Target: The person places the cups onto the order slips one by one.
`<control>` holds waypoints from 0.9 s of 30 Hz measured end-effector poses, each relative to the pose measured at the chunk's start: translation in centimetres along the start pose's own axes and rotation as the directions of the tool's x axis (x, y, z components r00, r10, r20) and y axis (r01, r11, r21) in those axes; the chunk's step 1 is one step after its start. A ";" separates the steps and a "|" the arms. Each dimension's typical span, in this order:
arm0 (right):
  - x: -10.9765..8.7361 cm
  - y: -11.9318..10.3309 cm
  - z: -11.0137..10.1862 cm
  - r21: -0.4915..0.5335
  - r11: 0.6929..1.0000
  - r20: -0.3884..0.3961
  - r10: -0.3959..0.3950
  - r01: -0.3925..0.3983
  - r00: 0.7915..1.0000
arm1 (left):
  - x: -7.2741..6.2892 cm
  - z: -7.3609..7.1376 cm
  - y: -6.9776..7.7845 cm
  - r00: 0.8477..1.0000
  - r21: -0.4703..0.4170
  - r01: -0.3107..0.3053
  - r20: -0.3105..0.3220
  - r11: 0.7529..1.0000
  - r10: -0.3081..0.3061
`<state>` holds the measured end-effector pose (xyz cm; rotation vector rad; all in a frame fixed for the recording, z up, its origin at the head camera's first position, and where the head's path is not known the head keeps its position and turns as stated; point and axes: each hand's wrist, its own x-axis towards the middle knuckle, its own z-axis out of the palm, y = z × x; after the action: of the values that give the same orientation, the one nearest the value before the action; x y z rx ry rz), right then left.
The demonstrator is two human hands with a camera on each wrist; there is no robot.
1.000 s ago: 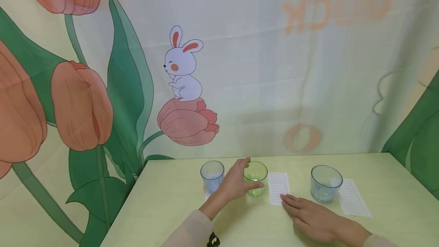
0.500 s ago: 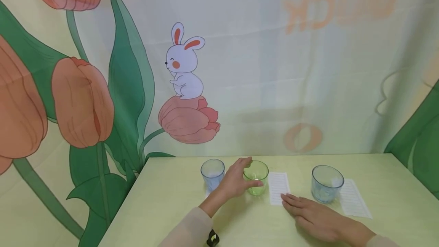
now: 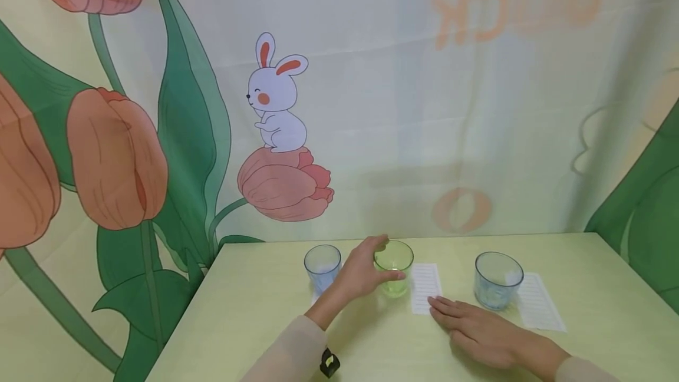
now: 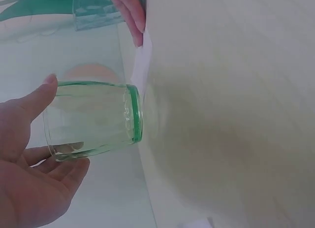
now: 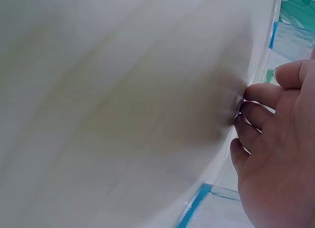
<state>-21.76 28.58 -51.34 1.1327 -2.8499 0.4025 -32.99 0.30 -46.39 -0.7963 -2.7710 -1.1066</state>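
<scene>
My left hand holds a light-green glass, thumb on the near side and fingers on the far side by its rim. The left wrist view shows this glass from the side, its base close over the table. Just right of it lies a white lined paper. My right hand lies flat, palm down and fingers together, fingertips at the paper's lower right corner. In the right wrist view the fingers reach to the tabletop.
A blue glass stands left of my left hand, a sliver of paper at its foot. Behind my right hand stands another blue glass, with a second lined paper at its right. A printed curtain hangs behind the table.
The head view has shifted slightly. My left hand and the green glass have moved a little up and to the right, against the paper. My right hand stays at the paper's corner.
</scene>
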 end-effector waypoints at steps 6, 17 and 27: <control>0.0 -0.1 -0.1 0.000 1.000 -0.005 -0.013 0.013 1.000 | 1.3 1.1 1.0 0.999 -0.030 -0.034 -0.001 0.999 0.034; 0.3 -0.4 -0.2 0.010 1.000 0.003 0.001 -0.001 1.000 | 2.7 3.8 2.6 0.999 -0.032 -0.033 0.017 0.999 0.033; 0.3 -0.2 -0.2 0.037 0.999 0.034 0.012 -0.013 0.999 | 2.6 4.9 2.8 0.999 -0.017 -0.023 0.038 1.000 0.023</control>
<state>-21.85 28.32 -51.05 1.1394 -2.8923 0.4434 -33.19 6.36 -47.71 -0.8573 -2.7795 -1.1233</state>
